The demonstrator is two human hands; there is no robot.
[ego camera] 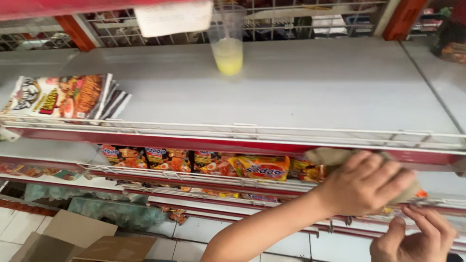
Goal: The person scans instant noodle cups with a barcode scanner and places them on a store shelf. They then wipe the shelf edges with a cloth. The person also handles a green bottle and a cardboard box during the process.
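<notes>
Here I see, from the head view, the left hand (pixel 365 180) laid palm-down on a crumpled beige cloth (pixel 330 156), its fingers curled over the cloth and pressing it against the red front edge (pixel 194 144) of the upper shelf (pixel 310 92). The cloth sits at the right end of that edge, just under the white wire rail (pixel 242 130); part of it shows left of the hand and a corner shows below the fingertips. The forearm rises from the bottom centre of the view. The right hand (pixel 413 238) appears at the lower right corner, just below the left hand, fingers loosely spread and pointing upward; one fingertip lies near the lower shelf's rail. I cannot tell whether it touches anything, and it holds nothing that I can see.

The upper shelf carries a stack of flat snack packets (pixel 63 97) at its left end and a clear plastic cup (pixel 227 41) with pale yellow liquid at the back, well apart from the hands. On the shelf beneath, a row of orange and yellow noodle packets (pixel 194 162) stands behind a wire rail, the nearest of them just beside the cloth. Flattened cardboard (pixel 82 237) lies on the tiled floor at the lower left.
</notes>
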